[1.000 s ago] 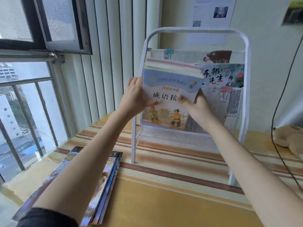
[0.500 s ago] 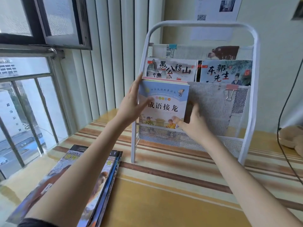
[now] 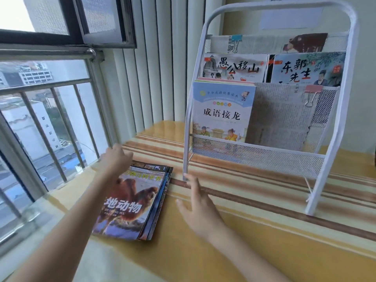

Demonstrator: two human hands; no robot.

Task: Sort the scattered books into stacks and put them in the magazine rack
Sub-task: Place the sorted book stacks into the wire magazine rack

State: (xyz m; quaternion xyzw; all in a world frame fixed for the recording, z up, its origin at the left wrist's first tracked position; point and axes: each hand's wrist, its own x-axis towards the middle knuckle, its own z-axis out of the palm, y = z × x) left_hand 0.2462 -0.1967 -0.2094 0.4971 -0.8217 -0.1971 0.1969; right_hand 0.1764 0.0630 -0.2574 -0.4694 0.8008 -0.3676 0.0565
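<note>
- I am looking down at a striped yellow table (image 3: pixel 254 241) beside a window (image 3: pixel 44 119).
- My left hand (image 3: pixel 116 159) is hovering over the far left corner of a stack of magazines (image 3: pixel 134 202) lying flat on the table, fingers loosely spread, gripping nothing.
- My right hand (image 3: pixel 197 206) is hanging just right of that stack, fingers straight and apart, holding nothing.
- A white magazine rack (image 3: pixel 343 127) is standing behind, and a blue stack of books (image 3: pixel 222 110) is sitting upright in its lowest front pocket, left side.
</note>
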